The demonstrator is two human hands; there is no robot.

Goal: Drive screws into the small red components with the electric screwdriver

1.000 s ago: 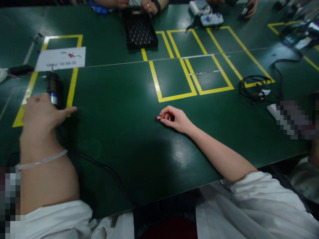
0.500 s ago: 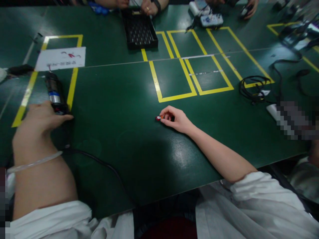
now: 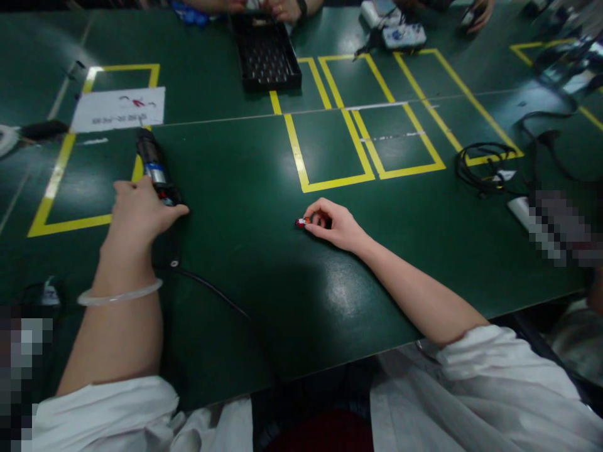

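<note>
Clearly, both hands are busy at the green worktop point(image 3: 245, 251). The left hand point(image 3: 146, 210) has its fingers closed round the rear part of a black power tool point(image 3: 151, 154) with a blue and silver band; the thumb sticks out to the right past the tool's end, while the other fingertips are partly hidden. The tool points away from the person, just beside the right-hand strip of a yellow taped rectangle point(image 3: 70, 224), and its thin tip overlaps the lower edge of a white sheet point(image 3: 106, 113) in this view — whether the tool touches the worktop, I cannot tell. A black cord point(image 3: 214, 290) leads from near the left wrist towards the near edge. The right hand point(image 3: 336, 226) is low over the worktop, well apart from the left, its thumb and forefinger pinching a small red and white piece point(image 3: 300, 223) with a bit of orange — too small to make out further. That piece is just on the near side of a middle yellow rectangle point(image 3: 336, 187). Farther off, a black tray point(image 3: 272, 83) lies in front of a co-worker's hands point(image 3: 281, 9). To the right lies a coiled black cable point(image 3: 485, 171) with a white tag.
</note>
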